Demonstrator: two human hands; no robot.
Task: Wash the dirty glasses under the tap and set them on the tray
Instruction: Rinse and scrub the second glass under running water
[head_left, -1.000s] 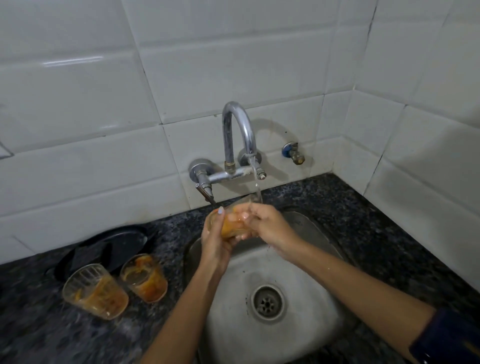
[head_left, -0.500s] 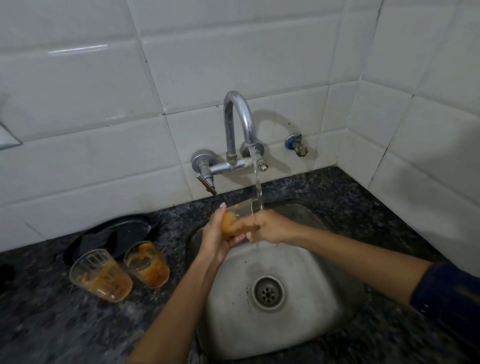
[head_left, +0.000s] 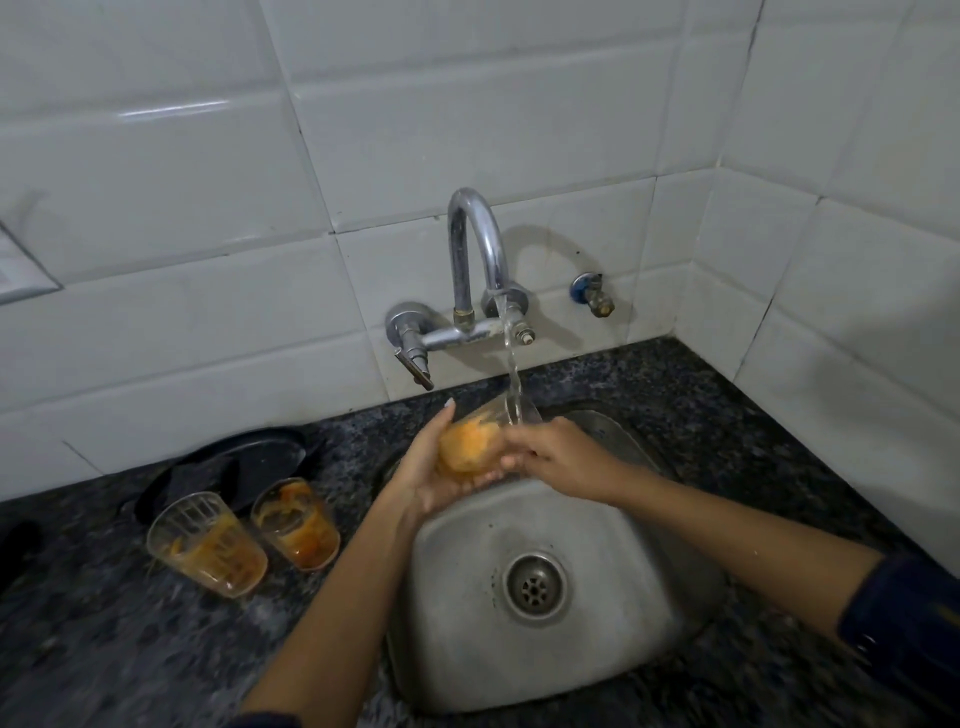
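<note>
A glass (head_left: 472, 441) smeared with orange residue lies tilted over the steel sink (head_left: 613, 639), its mouth under the running water from the tap (head_left: 475, 244). My left hand (head_left: 431, 467) cradles and grips it from below and the left. My right hand (head_left: 558, 457) holds it from the right, fingers at its side. Two more dirty glasses (head_left: 208, 545) (head_left: 298, 522) stand on the dark granite counter left of the sink. Behind them a dark round tray (head_left: 270, 449) leans near the tiled wall.
White tiles rise behind and to the right of the sink. A small valve (head_left: 592, 293) sticks out of the wall right of the tap. The tap lever (head_left: 413, 364) points down to the left. The drain (head_left: 535, 587) lies open in the basin.
The glass has tipped further under the stream and my right hand has slid along its side. The camera view has shifted slightly; the two glasses on the counter have not moved.
</note>
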